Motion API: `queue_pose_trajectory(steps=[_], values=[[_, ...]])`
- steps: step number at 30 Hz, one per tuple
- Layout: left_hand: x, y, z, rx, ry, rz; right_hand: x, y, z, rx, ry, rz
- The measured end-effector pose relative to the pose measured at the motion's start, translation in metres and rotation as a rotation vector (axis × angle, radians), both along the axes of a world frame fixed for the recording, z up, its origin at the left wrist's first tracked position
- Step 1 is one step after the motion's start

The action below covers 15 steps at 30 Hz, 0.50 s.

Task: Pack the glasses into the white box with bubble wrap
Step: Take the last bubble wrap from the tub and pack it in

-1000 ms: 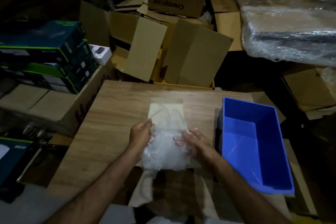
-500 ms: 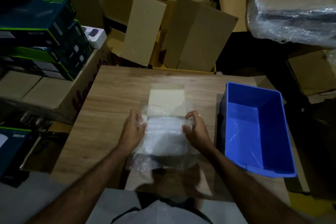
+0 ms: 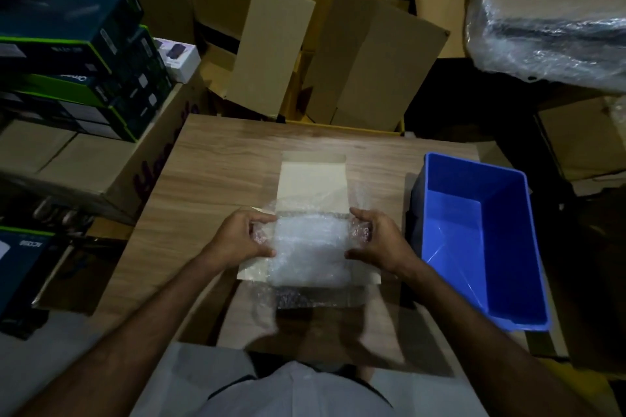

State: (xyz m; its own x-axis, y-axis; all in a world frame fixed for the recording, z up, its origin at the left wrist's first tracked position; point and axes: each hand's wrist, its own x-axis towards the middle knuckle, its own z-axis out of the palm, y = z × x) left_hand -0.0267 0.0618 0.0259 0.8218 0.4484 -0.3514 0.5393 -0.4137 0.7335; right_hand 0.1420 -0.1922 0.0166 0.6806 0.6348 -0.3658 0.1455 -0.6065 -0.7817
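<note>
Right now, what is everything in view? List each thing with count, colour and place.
bubble wrap bundle: one, clear, held over the white box
white box: one, cream-white, open, centre of table
table: one, light wood, centre
blue bin: one, blue, nothing visible inside, right of the white box
cardboard boxes: several, brown, behind the table
dark boxes: a stack, dark with green edges, left
wrapped item: one, under clear plastic, top right
left hand: gripping the bundle's left end
right hand: gripping its right end
</note>
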Motion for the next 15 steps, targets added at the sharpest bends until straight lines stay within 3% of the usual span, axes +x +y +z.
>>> queue_pose_trajectory(steps=[9, 12, 15], values=[[-0.004, 0.001, 0.023, 0.262, -0.081, -0.104, 0.008, -0.012, 0.026, -0.109, -0.375, 0.262], [-0.01, 0.004, 0.035, 0.089, -0.134, -0.081, 0.018, -0.022, 0.027, -0.04, -0.246, 0.195], [-0.015, -0.005, 0.044, -0.261, -0.228, 0.002, 0.011, -0.028, 0.047, 0.078, 0.131, 0.062]])
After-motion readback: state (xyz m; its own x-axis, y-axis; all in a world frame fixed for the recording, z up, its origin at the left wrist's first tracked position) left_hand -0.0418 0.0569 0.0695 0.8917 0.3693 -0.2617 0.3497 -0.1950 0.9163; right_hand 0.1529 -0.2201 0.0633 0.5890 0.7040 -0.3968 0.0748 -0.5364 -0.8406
